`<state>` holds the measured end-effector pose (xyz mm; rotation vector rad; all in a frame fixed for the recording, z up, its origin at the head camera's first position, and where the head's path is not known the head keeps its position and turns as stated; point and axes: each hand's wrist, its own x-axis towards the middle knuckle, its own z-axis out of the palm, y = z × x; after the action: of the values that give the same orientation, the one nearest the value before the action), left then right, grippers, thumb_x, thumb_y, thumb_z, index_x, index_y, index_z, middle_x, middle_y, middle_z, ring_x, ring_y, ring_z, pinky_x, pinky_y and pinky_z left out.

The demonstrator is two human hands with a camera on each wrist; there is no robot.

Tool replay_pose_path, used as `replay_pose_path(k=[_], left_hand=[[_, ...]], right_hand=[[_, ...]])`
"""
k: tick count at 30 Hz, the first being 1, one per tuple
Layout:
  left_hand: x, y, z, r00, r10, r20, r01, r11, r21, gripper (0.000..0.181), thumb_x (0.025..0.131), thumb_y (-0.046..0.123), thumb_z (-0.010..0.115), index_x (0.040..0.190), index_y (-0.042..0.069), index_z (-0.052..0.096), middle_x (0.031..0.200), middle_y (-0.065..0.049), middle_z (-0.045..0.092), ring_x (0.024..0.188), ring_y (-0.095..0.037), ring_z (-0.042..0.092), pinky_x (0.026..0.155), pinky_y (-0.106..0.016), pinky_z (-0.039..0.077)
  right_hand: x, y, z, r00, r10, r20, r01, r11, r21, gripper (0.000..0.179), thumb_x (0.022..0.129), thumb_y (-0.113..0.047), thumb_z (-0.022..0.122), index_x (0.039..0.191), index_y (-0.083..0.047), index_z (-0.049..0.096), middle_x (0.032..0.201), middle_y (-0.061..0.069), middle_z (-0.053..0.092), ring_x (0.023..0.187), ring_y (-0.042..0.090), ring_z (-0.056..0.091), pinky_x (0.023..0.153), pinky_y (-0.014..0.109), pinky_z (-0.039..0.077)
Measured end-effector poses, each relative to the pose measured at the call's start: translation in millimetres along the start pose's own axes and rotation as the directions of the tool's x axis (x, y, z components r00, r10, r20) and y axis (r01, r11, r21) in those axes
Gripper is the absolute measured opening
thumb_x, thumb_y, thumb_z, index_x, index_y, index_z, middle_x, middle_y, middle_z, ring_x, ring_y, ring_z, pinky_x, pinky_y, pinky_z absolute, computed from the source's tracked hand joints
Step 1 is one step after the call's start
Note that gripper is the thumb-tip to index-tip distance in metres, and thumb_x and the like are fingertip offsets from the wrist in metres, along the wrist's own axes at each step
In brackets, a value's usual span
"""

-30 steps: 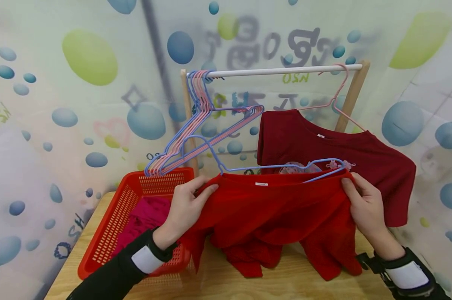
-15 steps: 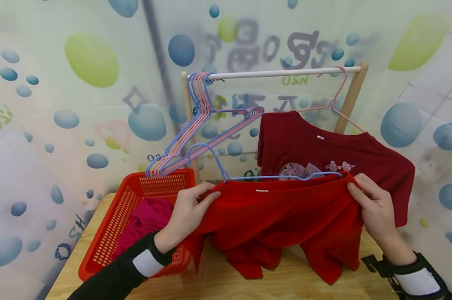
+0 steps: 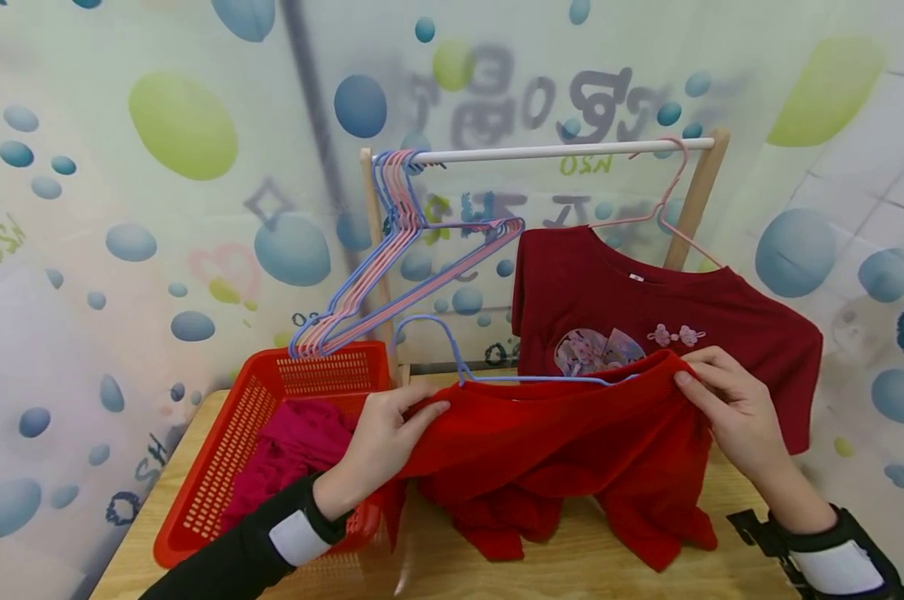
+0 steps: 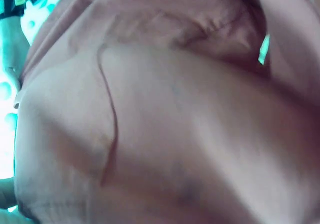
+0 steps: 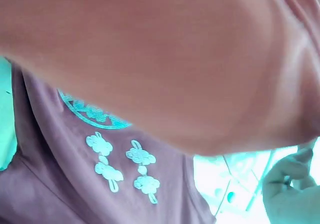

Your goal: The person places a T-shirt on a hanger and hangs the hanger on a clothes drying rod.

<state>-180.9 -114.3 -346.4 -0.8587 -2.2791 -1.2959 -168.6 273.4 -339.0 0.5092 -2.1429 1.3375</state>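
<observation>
A bright red top is stretched between my hands, its lower part draped down over the table. My left hand pinches its left shoulder between thumb and fingers. At the opposite shoulder my right hand grips the cloth in the same way. A blue hanger sits in the neckline, its hook sticking up at the left and its right end hidden inside the top. Blurred cloth of the top fills most of the left wrist view. It also crosses the upper part of the right wrist view.
Behind, a maroon shirt hangs by a pink hanger from the white rail. Several blue and pink hangers bunch at the rail's left end. A red basket holds magenta clothing on the wooden table.
The blue hanger has sunk lower into the red top, and its right end has slipped out of sight inside. Both hands keep their hold while the neckline has come down a little.
</observation>
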Motion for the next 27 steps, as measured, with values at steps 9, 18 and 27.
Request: replay_pose_path(k=[9, 18, 27], left_hand=[[-1.6, 2.0, 8.2, 0.997, -0.072, 0.041, 0.076, 0.992, -0.104, 0.013, 0.090, 0.020, 0.064, 0.101, 0.017, 0.071, 0.094, 0.004, 0.072, 0.079, -0.006, 0.060, 0.071, -0.021, 0.048], [0.8, 27.3, 3.6, 0.982, -0.172, 0.074, 0.180, 0.977, -0.116, 0.013, 0.089, 0.010, 0.064, 0.099, 0.009, 0.071, 0.092, -0.003, 0.072, 0.083, -0.010, 0.063, 0.075, -0.022, 0.050], [3.1, 38.5, 1.9, 0.979, -0.188, 0.083, 0.196, 0.975, -0.102, 0.013, 0.088, 0.006, 0.064, 0.099, 0.005, 0.071, 0.092, -0.006, 0.072, 0.082, -0.011, 0.063, 0.075, -0.022, 0.050]], right_hand=[[-0.5, -2, 11, 0.982, -0.182, 0.054, 0.190, 0.953, -0.238, 0.026, 0.078, 0.013, 0.065, 0.101, 0.001, 0.071, 0.103, -0.024, 0.057, 0.097, -0.005, 0.049, 0.079, 0.003, 0.038], [-0.1, -2, 20, 0.969, -0.226, 0.104, 0.246, 0.930, -0.272, 0.026, 0.075, 0.012, 0.068, 0.092, -0.007, 0.072, 0.093, -0.013, 0.059, 0.091, -0.004, 0.047, 0.082, 0.009, 0.034], [1.3, 0, 29, 0.938, -0.313, 0.149, 0.344, 0.898, -0.273, 0.029, 0.072, 0.008, 0.072, 0.091, -0.013, 0.072, 0.089, -0.005, 0.064, 0.092, 0.003, 0.048, 0.088, 0.023, 0.027]])
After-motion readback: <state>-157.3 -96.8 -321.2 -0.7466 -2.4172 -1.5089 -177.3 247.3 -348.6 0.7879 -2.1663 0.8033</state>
